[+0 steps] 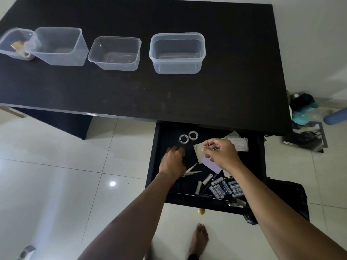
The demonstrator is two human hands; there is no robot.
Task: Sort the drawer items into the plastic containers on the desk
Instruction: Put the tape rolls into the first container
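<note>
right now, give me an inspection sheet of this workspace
surface: black desk, bare in front of the containers
job's things: four clear containers in a row; only the far-left container holds items; open drawer holds batteries, scissors, two rings, papers
clutter: dark and teal items on the floor right of the desk
grippers: left hand reaching into the drawer; right hand pinching something thin
cables: nothing seen
surroundings: pale tiled floor

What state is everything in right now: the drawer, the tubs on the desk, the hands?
Drawer: pulled open, items still inside.
Far-left tub: holds a few things.
Other three tubs: look empty.
Scissors: blades open, lying in drawer.
Left hand: down in the drawer; grip hidden.
Right hand: pinching something thin.
</note>
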